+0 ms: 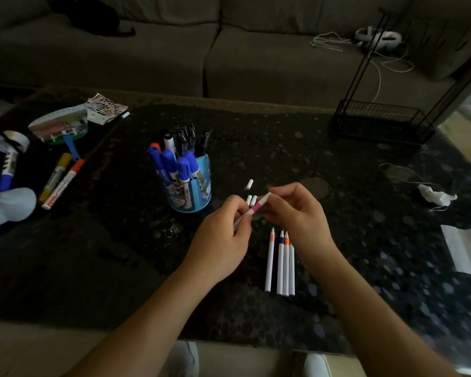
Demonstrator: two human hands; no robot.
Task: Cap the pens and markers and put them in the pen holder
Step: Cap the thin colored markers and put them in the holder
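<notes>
Pinching pink-banded pen (254,208) barrel in left hand (223,238), cap end in right hand (297,213); risks half-seated cap if skewed, or flicking loose caps (251,200) at centre of surface (283,148).

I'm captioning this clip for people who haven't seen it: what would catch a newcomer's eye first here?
Both hands meet at centre: the left hand and right hand pinch a pink-banded white pen above the dark table. Just left stands a blue pen holder crammed with blue-capped markers, and beside the right wrist four white pens lie side by side, tips pointing away.
</notes>
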